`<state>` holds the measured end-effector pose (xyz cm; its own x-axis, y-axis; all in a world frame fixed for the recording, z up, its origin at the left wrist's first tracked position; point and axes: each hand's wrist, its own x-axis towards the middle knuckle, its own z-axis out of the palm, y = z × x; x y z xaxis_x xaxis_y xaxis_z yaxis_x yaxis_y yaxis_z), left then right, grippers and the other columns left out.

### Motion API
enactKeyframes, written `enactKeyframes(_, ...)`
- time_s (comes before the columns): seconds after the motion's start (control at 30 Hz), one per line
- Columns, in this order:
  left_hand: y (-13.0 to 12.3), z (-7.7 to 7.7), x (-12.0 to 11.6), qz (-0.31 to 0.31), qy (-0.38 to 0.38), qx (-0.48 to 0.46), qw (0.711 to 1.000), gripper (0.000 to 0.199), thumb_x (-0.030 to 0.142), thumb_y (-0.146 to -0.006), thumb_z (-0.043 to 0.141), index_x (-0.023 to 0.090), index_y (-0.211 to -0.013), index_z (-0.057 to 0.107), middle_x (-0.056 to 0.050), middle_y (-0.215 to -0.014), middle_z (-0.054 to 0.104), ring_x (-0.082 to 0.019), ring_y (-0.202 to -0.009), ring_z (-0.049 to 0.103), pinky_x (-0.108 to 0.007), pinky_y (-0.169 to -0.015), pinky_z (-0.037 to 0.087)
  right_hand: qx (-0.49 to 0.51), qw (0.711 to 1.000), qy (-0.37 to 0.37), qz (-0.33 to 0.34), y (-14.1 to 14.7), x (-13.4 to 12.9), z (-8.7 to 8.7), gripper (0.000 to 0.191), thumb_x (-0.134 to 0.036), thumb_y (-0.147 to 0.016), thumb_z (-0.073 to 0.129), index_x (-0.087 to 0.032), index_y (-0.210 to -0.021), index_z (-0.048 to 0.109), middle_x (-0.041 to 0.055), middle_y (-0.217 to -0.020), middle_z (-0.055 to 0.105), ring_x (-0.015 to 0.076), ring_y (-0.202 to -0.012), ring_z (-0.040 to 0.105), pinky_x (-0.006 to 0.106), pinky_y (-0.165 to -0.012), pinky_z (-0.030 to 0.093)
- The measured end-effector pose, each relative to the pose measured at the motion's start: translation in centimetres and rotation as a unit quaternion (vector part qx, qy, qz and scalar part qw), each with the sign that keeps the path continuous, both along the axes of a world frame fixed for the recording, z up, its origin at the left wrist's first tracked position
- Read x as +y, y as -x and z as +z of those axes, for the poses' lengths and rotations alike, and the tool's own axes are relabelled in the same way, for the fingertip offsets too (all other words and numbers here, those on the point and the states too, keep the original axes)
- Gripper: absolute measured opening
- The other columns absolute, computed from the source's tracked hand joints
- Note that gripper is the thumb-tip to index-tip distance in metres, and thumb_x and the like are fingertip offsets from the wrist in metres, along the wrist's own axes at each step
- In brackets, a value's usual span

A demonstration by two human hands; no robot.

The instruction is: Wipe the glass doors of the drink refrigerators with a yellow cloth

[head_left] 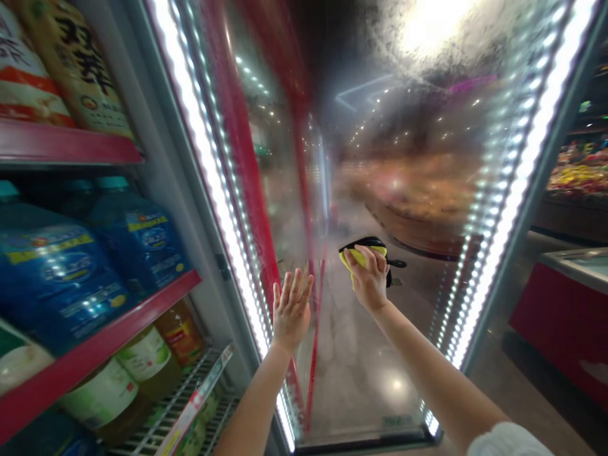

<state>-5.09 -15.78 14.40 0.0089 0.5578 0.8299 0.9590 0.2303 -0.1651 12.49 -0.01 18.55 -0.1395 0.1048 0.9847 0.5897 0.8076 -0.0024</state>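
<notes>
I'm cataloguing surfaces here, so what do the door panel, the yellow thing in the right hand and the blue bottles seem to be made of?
Door panel: looks like glass, see-through, fogged with condensation, reflecting lights. Yellow cloth pressed under the right hand: soft fabric, possibly microfibre, folded and matte. Blue bottles: likely translucent plastic with glossy printed labels. The left hand lies flat against the glass.

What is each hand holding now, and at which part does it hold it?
The right hand presses a yellow cloth against the fogged glass door, fingers spread over its middle. The left hand holds nothing; its open palm lies flat on the glass.
</notes>
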Motion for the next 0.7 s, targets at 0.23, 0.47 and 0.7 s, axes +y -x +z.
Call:
enactKeyframes(0.23, 1.2, -0.8, -1.5, 0.003, 0.010, -0.022, 1.000, 0.094, 0.007, -0.090, 0.058, 0.033, -0.165, 0.007, -0.008, -0.171, 0.019, -0.030, -0.158, 0.016, -0.059, -0.126, 0.024, -0.094, 0.995, -0.019, 0.036, 3.1, -2.8, 0.2, 0.051, -0.026, -0.098, 0.065, -0.043, -0.145, 0.056, 0.0033, -0.136, 0.065, 0.0226, -0.127, 0.050, 0.036, -0.101, 0.038)
enactKeyframes(0.47, 3.5, -2.0, -3.3, -0.009, 0.021, -0.024, 0.999, 0.094, 0.005, -0.088, 0.057, 0.037, -0.164, 0.010, -0.004, -0.173, 0.013, -0.032, -0.158, 0.018, -0.058, -0.123, 0.035, 0.012, 1.000, 0.019, 0.001, 4.2, -3.8, 1.4, 0.055, -0.020, -0.098, 0.058, -0.043, -0.148, 0.053, 0.0070, -0.134, 0.064, 0.0272, -0.121, 0.053, 0.041, -0.096, 0.043)
enactKeyframes(0.7, 4.0, -2.3, -2.7, 0.009, 0.035, -0.014, 0.999, 0.097, 0.008, -0.086, 0.067, 0.038, -0.163, 0.015, -0.004, -0.171, 0.018, -0.033, -0.156, 0.021, -0.058, -0.122, 0.037, -0.117, 0.993, 0.005, 0.029, 4.5, -5.3, 0.6, 0.055, -0.023, -0.098, 0.064, -0.044, -0.147, 0.053, 0.0044, -0.138, 0.065, 0.0241, -0.127, 0.051, 0.035, -0.094, 0.041)
